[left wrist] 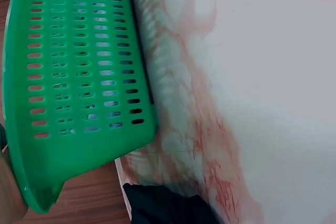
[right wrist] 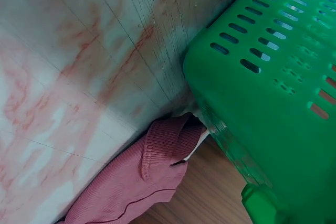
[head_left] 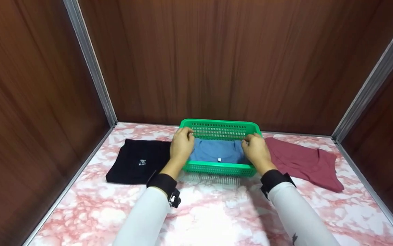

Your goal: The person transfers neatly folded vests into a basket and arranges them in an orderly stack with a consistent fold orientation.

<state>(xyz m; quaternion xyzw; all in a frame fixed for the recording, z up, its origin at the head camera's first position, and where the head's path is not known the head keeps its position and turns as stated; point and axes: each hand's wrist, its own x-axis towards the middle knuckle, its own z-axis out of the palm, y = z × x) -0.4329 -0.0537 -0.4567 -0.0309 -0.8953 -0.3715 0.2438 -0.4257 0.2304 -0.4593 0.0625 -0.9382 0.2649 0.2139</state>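
Observation:
A folded blue shirt (head_left: 217,151) with a small white mark at its near edge lies inside a green plastic basket (head_left: 220,168). My left hand (head_left: 182,145) reaches over the basket's left end, its fingers curled at the shirt's left far corner. At the opposite corner, my right hand (head_left: 256,150) pinches the shirt with bent fingers. The fingertips are partly hidden in the head view. In the left wrist view, a strip of the left hand (left wrist: 9,195) shows beside the basket's rim; the right wrist view shows the basket wall (right wrist: 236,103) but no fingers.
Left of the basket lies a folded black garment (head_left: 138,162) with a small white print. A dark red garment (head_left: 304,162) with ribbed trim lies to the right. The pink-and-white marbled table (head_left: 203,215) is enclosed by brown wood-grain panels (head_left: 210,61) with metal edge strips.

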